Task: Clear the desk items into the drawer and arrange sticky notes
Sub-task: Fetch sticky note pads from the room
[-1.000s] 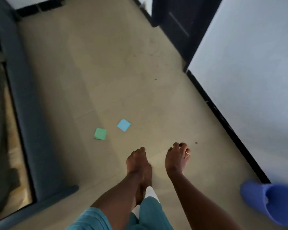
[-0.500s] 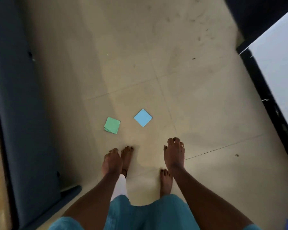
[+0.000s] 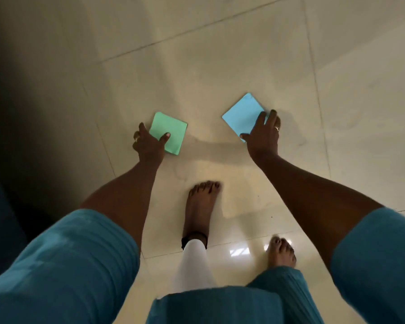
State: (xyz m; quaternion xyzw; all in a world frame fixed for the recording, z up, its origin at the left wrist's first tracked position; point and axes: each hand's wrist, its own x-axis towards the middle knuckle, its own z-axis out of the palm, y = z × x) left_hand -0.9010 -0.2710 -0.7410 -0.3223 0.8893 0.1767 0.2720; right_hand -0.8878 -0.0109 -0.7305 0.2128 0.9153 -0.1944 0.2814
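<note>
Both sticky-note pads lie on the tiled floor (image 3: pixel 220 54), not on a bench, just ahead of the forward bare foot (image 3: pixel 201 202). The green sticky-note pad (image 3: pixel 171 132) is ahead of this foot and to its left, and the blue sticky-note pad (image 3: pixel 241 115) is ahead and to its right. The two pads are apart from each other.

The left hand (image 3: pixel 150 143) holds the green pad at the corner nearest the foot, with the thumb on top and the fingers (image 3: pixel 141 127) narrow at its left edge. The right hand (image 3: pixel 263 134) takes the blue pad with wider fingers over its right corner and the thumb at the near edge. I cannot tell if either pad has left the floor.

In my judgement the risk is a thin grip. A pad lies flat on smooth, glossy tile, so the fingers may slide over it and push it away, or catch only the top sheets and bend or peel them. The person also bends deeply, so balance could disturb both picks.
</note>
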